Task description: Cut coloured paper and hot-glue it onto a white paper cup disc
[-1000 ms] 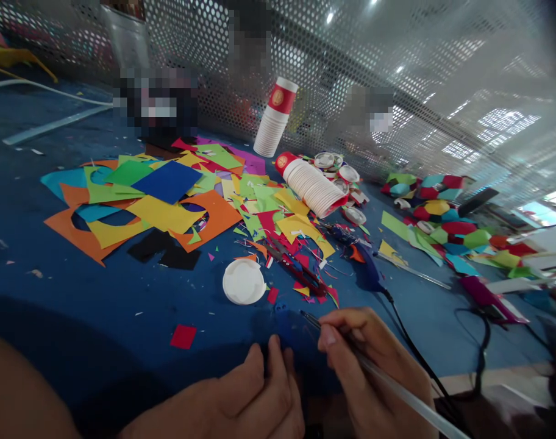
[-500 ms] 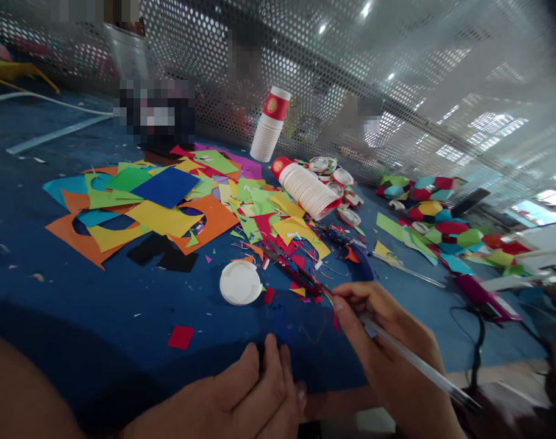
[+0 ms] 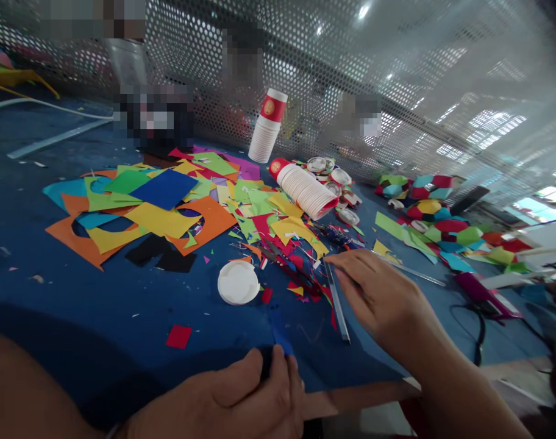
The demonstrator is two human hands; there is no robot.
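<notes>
The pen (image 3: 339,311), gripped for writing by the right hand (image 3: 388,296) a second ago, now lies along the worktop (image 3: 99,314); this seems to leave that hand almost free of it; its fingers are narrow, bent at the pen's far end, though I cannot tell whether they touch it; the left hand (image 3: 245,393) has stayed low, near the worktop's front edge, its fingers closed on the lower end of a blue piece (image 3: 280,332), which shows more plainly than before.

Beyond the blue piece are a white disc (image 3: 238,283) and, to its left, a red square (image 3: 178,336); scraps are strewn around the dark red scissors (image 3: 296,271); farther back, a heap of coloured paper (image 3: 163,189) spreads near two stacks of paper cups, one standing (image 3: 264,137), one lying (image 3: 303,188); multicoloured paper balls (image 3: 428,210) sit to the right, behind a purple device (image 3: 481,296); a perforated screen (image 3: 191,55) closes off the back, with bright lights beyond.
</notes>
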